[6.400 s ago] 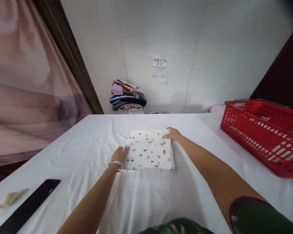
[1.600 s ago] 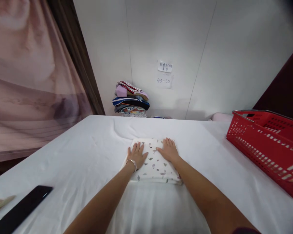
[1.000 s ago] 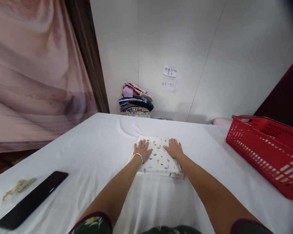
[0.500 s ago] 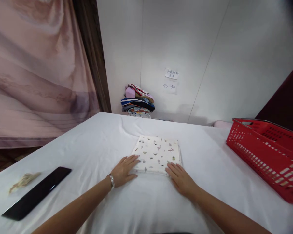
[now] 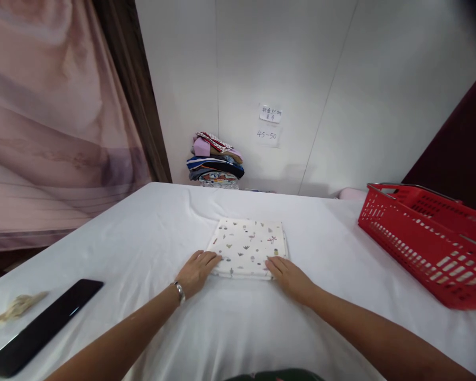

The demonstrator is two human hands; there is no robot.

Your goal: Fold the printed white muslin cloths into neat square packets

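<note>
A folded cream cloth (image 5: 247, 244) with small printed plants and flamingos lies flat, in a neat rectangle, on the white-covered table. At its near left corner, my left hand (image 5: 198, 271) has its fingers over the edge, with a silver bracelet on the wrist. My right hand (image 5: 289, 276) holds the near right corner the same way, fingertips on the top layer. Both thumbs are hidden from view, under or behind the cloth's near edge.
A red plastic basket (image 5: 416, 241) with a metal handle stands on the right. On the left lie a long black flat object (image 5: 43, 328) and a beige bundle (image 5: 19, 308). Stacked folded fabrics (image 5: 216, 161) rise behind the table's far edge. A pink curtain (image 5: 55, 116) hangs at left.
The view has shifted slightly right. My thumbs, seen spread before, have gone out of sight at the cloth's near edge, and my fingers have closed in on its corners.
</note>
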